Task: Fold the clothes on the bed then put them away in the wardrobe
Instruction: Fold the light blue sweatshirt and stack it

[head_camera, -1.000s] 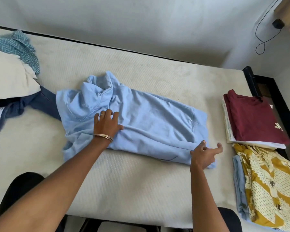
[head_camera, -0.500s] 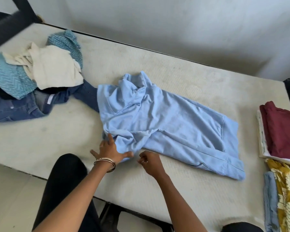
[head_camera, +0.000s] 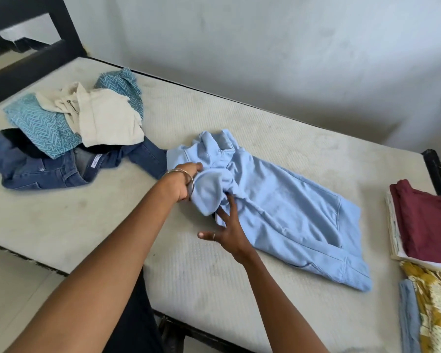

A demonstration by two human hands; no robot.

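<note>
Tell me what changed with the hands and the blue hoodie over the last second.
The left hand went from pressing the light blue hoodie flat to holding its bunched sleeve, lifted over the body. The right hand left the hem and came to the sleeve, fingers spread. The unfolded pile and folded stacks stayed put.

Left hand (head_camera: 182, 183) curled (bangle at wrist), right hand (head_camera: 228, 231) flat, fingers (head_camera: 231, 202) spread.
</note>
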